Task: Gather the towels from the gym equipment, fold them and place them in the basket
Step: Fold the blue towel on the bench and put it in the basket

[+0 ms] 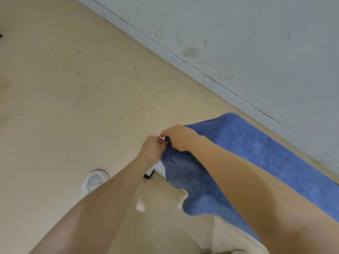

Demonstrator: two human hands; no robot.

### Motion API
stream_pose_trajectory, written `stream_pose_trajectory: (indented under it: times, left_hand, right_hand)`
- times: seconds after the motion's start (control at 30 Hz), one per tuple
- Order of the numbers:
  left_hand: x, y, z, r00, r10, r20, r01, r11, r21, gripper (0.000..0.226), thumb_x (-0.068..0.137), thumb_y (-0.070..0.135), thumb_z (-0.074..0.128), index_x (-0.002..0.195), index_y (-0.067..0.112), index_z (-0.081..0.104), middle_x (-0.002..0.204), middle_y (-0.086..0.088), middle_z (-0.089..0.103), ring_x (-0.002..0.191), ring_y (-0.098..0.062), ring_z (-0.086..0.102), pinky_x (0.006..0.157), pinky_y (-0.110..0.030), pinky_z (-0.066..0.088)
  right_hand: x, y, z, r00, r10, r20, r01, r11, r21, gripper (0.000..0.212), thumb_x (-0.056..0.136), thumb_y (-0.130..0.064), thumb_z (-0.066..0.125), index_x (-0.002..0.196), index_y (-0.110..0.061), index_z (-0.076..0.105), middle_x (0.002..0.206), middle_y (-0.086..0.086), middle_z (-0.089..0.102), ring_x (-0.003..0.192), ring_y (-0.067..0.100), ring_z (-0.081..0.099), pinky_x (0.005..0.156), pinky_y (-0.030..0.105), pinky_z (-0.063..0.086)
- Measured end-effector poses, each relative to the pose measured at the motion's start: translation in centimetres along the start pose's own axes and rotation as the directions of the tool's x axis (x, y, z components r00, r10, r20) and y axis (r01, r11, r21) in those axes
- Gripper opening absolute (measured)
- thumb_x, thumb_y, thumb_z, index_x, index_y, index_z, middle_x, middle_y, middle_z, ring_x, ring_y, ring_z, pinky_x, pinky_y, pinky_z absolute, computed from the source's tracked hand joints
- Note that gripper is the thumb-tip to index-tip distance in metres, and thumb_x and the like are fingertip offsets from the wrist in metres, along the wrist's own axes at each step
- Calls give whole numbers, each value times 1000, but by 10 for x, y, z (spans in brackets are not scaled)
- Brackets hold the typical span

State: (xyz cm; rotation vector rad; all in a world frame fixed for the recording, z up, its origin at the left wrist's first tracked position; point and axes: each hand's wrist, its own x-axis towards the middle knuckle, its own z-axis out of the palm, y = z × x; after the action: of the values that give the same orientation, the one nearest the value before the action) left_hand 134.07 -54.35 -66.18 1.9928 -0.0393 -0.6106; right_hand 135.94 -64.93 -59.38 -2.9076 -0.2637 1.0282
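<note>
A blue towel (244, 153) lies spread over a low white surface whose edge and black foot (153, 171) show beneath it, at the right of the head view. My left hand (153, 149) and my right hand (178, 137) meet at the towel's left corner. Both pinch the cloth there, with a small white tag showing between the fingers. The towel's near edge hangs down in folds below my right forearm. No basket is in view.
The beige floor (73, 88) stretches left and ahead, flecked with small dark debris. A grey scuffed wall (256, 43) with a skirting runs diagonally behind the towel. My white shoe (94, 181) stands on the floor under my left forearm.
</note>
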Motion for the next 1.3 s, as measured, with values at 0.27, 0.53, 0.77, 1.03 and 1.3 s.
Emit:
stream_pose_trajectory:
  times: [0.27,0.53,0.77,1.03,1.3]
  left_hand:
    - [-38,28,-23,989,87,-120,-124,928,-350,23,88,14,58,70,21,46,54,9,40,53,-7,37,52,-19,33]
    - [-98,115,-47,964,254,-78,-266,914,-306,15,88,12,59,75,20,58,68,4,59,59,-8,53,61,-20,43]
    - [-162,180,-22,899,403,168,-354,898,-260,17,88,13,60,76,25,60,71,5,58,58,-5,53,49,-11,40]
    - [-191,187,59,744,367,559,-523,840,145,36,85,21,62,117,32,48,71,4,52,71,-10,52,76,-21,43]
    - [-225,201,134,617,328,715,-526,848,66,16,86,5,52,90,21,49,61,3,40,52,-12,41,50,-21,41]
  right_hand:
    - [-22,-4,-35,999,-23,-36,16,986,-169,28,86,-8,44,60,-20,41,65,-3,45,72,20,47,51,25,32]
    - [-128,17,-80,909,12,-417,-157,935,-316,26,92,-28,47,107,-12,61,113,10,54,91,31,58,63,31,37]
    - [-233,91,-61,649,402,-646,-338,913,229,34,93,-11,41,120,-14,61,115,18,64,105,36,59,85,38,48]
    - [-324,138,5,459,839,-290,297,163,941,22,94,-23,46,94,-9,62,84,2,59,60,11,61,57,19,50]
    - [-358,194,68,392,894,-217,261,118,958,47,86,7,42,130,-7,51,94,8,54,63,12,47,51,15,39]
